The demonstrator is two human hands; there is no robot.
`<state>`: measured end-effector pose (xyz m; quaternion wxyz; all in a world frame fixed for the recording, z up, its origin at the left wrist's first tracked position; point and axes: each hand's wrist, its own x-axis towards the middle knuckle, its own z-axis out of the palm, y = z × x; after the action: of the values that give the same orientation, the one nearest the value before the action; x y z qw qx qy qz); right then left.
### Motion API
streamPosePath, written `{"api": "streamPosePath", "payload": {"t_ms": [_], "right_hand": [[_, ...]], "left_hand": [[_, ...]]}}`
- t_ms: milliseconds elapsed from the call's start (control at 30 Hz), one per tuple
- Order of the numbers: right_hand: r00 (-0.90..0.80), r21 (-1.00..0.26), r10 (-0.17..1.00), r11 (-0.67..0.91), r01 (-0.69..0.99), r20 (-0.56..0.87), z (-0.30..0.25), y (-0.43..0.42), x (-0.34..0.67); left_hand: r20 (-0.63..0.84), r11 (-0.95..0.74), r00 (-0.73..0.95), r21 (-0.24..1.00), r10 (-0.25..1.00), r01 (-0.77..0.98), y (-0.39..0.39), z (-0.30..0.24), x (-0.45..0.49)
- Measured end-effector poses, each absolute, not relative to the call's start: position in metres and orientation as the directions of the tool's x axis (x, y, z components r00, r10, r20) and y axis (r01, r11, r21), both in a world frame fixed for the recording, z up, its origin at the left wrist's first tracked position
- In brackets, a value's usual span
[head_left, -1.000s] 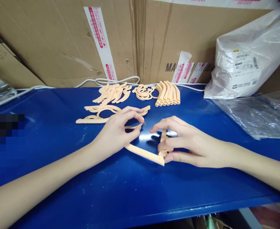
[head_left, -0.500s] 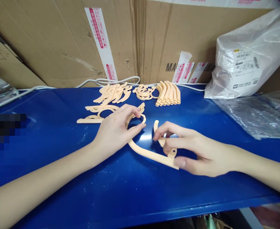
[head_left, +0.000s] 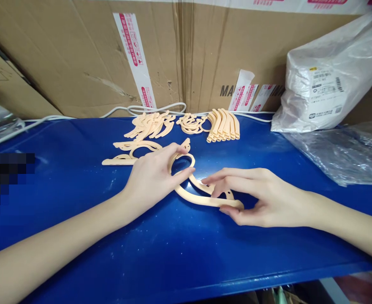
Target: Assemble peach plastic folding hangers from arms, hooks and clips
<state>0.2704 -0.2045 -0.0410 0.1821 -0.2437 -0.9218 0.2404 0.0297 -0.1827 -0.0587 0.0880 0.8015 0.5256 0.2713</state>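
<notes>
Both hands hold one flat peach-coloured plastic piece [head_left: 194, 195] just above the blue table [head_left: 186, 249]. My left hand [head_left: 156, 177] pinches its looped, ring-shaped end between thumb and forefinger. My right hand [head_left: 258, 198] grips the other end, where the long curved strip meets a corner with small holes; fingers lie over it, thumb under it. The strip bows between the two hands.
More peach pieces lie behind: flat curved ones [head_left: 131, 152], a heap [head_left: 150, 124], small rings [head_left: 190, 123], a row of ribbed strips [head_left: 224, 124]. Cardboard boxes [head_left: 109, 55] form the back wall, with white cables [head_left: 141, 109] along them. Plastic bags [head_left: 328, 80] sit right.
The piece has been laid down flatter and turned; my right hand dropped lower and shifted right along it. My left hand stayed on the looped end.
</notes>
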Motion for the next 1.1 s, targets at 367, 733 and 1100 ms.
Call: {"api": "streamPosePath", "payload": {"t_ms": [367, 733, 1100], "right_hand": [[-0.891, -0.384, 0.432, 0.853, 0.353, 0.142, -0.038, -0.204, 0.27], [-0.875, -0.041, 0.398, 0.914, 0.403, 0.275, -0.045, -0.197, 0.271], [-0.912, 0.23, 0.26, 0.912, 0.34, 0.317, -0.042, -0.194, 0.272]], "left_hand": [[0.388, -0.493, 0.376, 0.266, 0.841, 0.828, -0.184, -0.057, 0.033], [0.445, -0.641, 0.495, 0.278, 0.746, 0.716, -0.186, -0.06, 0.034], [0.421, -0.623, 0.472, 0.378, 0.774, 0.685, -0.185, -0.059, 0.033]]}}
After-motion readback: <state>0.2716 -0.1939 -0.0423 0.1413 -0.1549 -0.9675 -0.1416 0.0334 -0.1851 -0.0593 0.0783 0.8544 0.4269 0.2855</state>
